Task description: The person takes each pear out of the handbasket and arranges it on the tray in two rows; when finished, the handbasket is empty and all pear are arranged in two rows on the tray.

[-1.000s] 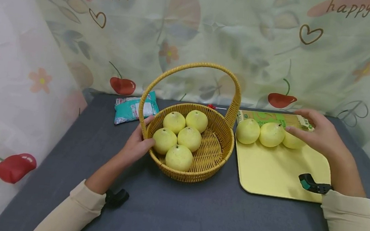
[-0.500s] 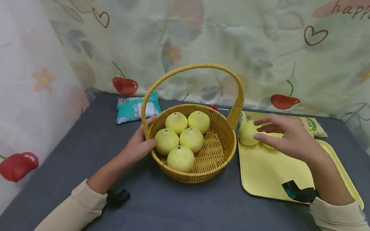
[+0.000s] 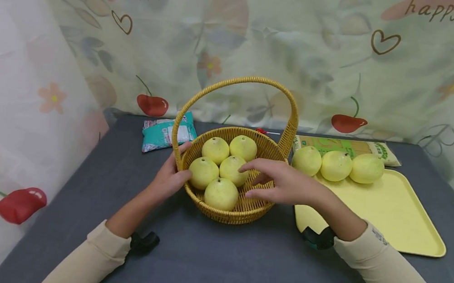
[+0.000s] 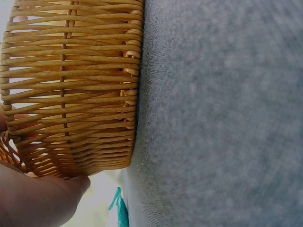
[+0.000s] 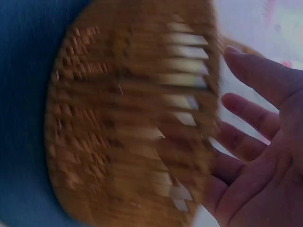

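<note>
A wicker basket (image 3: 244, 214) with a tall arched handle stands on the dark table, several round pale-yellow fruits (image 3: 221, 194) grouped in its left half. My left hand (image 3: 167, 179) grips the basket's left rim at the foot of the handle, thumb on the near side. Over the right half of the basket is my right hand (image 3: 284, 181), fingers loosely bent and holding nothing. Its index fingertip overlaps the middle fruit (image 3: 232, 169) in the head view. In the blurred right wrist view, the right hand's fingers (image 5: 246, 118) are spread beside the wicker wall (image 5: 118, 118).
Right of the basket lies a yellow tray (image 3: 405, 213) with three similar fruits (image 3: 336, 165) in a row at its back. Behind them is a green-and-brown packet (image 3: 349, 146). A teal packet (image 3: 170, 134) lies back left, and a patterned curtain (image 3: 260, 49) hangs behind the table.
My right hand has swept left from above the tray's right fruit to over the basket, uncovering the three tray fruits. The left hand keeps its grip on the basket, which stays in place.
</note>
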Tool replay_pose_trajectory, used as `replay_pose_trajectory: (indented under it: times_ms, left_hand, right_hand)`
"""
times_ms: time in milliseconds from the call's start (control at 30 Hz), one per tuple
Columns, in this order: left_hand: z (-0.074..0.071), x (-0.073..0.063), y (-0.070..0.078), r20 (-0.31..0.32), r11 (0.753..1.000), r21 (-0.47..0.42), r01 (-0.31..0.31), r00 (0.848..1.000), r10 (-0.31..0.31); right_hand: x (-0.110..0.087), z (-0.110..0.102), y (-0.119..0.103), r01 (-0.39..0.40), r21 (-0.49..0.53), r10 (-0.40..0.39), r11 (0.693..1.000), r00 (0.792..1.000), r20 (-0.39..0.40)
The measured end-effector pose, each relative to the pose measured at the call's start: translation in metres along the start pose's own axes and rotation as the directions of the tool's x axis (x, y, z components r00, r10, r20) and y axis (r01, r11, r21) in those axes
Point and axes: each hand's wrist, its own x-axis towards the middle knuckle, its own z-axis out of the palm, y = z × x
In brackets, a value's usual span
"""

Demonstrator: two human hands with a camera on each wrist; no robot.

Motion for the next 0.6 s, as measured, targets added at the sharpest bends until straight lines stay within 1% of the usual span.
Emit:
replay_pose_trajectory:
  times_ms: [100, 133, 233, 333, 500, 600]
  left_hand:
    - [0.000, 0.000, 0.000, 0.003, 1.000, -0.001, -0.001, 1.000, 0.001]
    - [0.000, 0.000, -0.001, 0.003, 1.000, -0.001, -0.002, 1.000, 0.002]
    - [0.000, -0.001, 0.000, 0.005, 1.000, -0.001, -0.006, 1.000, 0.006]
    - [0.000, -0.001, 0.001, 0.006, 1.000, -0.004, -0.015, 1.000, 0.015]
    - [-0.001, -0.001, -0.001, 0.001, 1.000, 0.001, -0.021, 1.000, 0.021]
    - [-0.001, 0.000, -0.002, 0.000, 1.000, -0.007, -0.022, 1.000, 0.022]
  right_hand:
    - [0.012, 0.011, -0.001, 0.006, 0.047, -0.009, 0.999, 0.998, 0.066]
    - [0.015, 0.015, -0.002, 0.009, 0.043, -0.013, 0.999, 0.997, 0.080]
    - [0.023, 0.022, -0.004, 0.034, -0.004, -0.033, 0.999, 0.994, 0.102]
    - [0.029, 0.026, -0.004, 0.059, -0.064, -0.052, 0.996, 0.993, 0.106]
    - [0.037, 0.033, -0.001, 0.090, -0.096, -0.076, 0.991, 0.988, 0.137]
    - [0.039, 0.035, 0.001, 0.091, -0.117, -0.074, 0.989, 0.987, 0.143]
